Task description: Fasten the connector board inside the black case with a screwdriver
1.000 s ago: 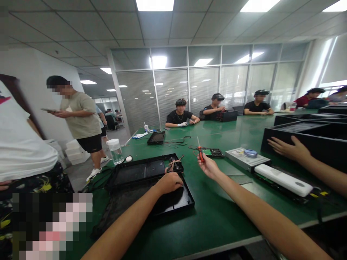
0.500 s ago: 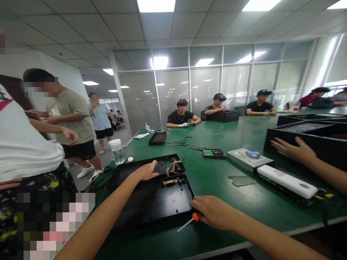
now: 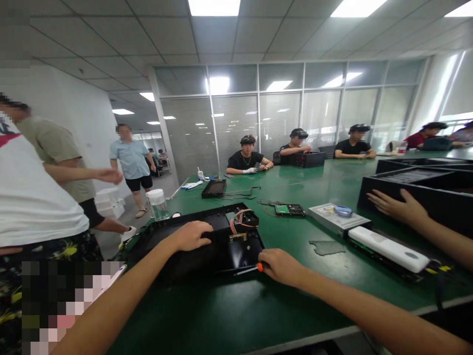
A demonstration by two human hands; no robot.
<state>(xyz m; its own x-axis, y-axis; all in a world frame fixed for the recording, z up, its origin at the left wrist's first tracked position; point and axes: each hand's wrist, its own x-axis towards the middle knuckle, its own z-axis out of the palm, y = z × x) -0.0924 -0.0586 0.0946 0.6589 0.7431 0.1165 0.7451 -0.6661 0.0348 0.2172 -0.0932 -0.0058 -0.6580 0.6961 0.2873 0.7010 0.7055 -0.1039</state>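
A shallow black electronics case lies in front of me on the green table, its inside facing up. My left hand grips the inner ridge near the middle of the case, with the fingertips partly hidden. My right hand is closed around a screwdriver with an orange handle; its shaft points left along the near edge of the case. The fingers of that hand are at the right corner of the case. Bundled wires rise from the far right part of the case.
To the right are a metal drive box with a blue tape roll, a white elongated cover, and a grey mesh piece. Another person's hand rests against a black chassis. A clear jar stands behind the case.
Both my hands have moved a little away from me with the case, whose near edge now sits farther back. The screwdriver has moved along. People at the left have walked on.
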